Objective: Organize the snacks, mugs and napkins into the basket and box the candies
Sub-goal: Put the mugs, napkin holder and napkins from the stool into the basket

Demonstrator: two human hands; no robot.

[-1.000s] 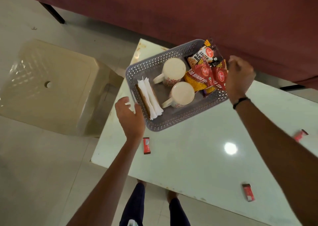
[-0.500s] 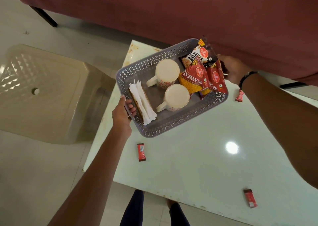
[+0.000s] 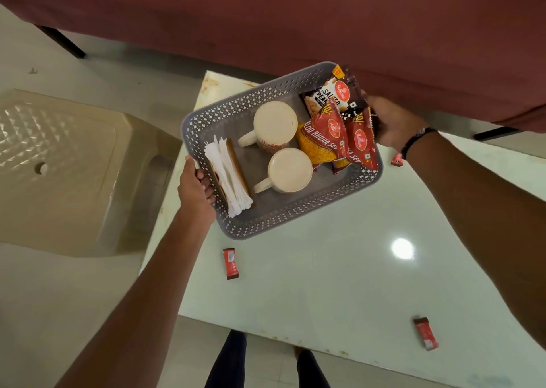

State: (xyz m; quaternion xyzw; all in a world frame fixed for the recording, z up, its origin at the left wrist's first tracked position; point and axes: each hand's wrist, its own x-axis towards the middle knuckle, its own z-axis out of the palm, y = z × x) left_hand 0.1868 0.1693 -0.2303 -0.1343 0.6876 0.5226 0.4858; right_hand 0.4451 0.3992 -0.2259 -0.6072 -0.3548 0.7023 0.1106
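Observation:
A grey perforated basket [image 3: 266, 227] sits tilted over the far left part of the white table [image 3: 339, 275]. Inside it are two cream mugs [image 3: 275, 121] [image 3: 290, 169], a stack of white napkins [image 3: 227, 177] in a brown holder, and several red snack packets [image 3: 331, 130]. My left hand [image 3: 193, 188] grips the basket's left short rim. My right hand [image 3: 391, 123] holds its right end behind the packets. Red candies lie on the table: one [image 3: 230, 263] below the basket, one [image 3: 426, 333] near the front right, one [image 3: 396, 159] by my right wrist.
A beige plastic stool [image 3: 68, 166] stands on the floor left of the table. A maroon sofa [image 3: 295, 18] runs along the far side. My legs [image 3: 230, 361] show below the table's near edge.
My left hand closed on the basket's left rim and my right hand went around its right end. The basket now looks raised and nearer the camera.

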